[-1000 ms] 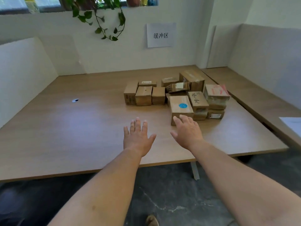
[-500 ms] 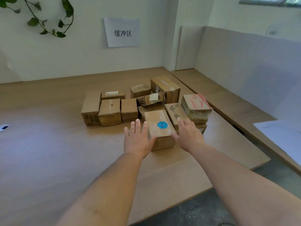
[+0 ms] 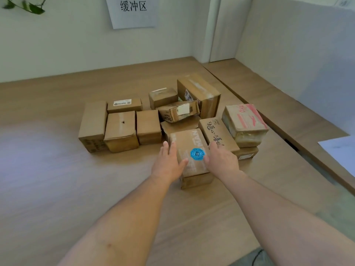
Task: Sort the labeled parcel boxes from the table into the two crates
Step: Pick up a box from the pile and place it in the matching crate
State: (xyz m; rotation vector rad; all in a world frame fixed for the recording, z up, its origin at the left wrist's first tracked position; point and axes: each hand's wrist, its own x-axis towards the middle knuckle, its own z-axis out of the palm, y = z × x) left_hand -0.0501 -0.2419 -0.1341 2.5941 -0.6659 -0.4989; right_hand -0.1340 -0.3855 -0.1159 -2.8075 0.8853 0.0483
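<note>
Now | blue-sticker box (image 3: pixel 189 143): long axis points away | left grip (image 3: pixel 168 161), right grip (image 3: pixel 223 160): fingers straight, flanking sides

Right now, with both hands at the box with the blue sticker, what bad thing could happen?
1. The left hand and right hand only press the blue-sticker box from its sides, so it might slip when lifted.
2. The box with black writing sits right beside it, by the right hand, so lifting may bump or drag it.
3. The tilted box rests crookedly on the pile just behind, so a knock could tip it.
</note>
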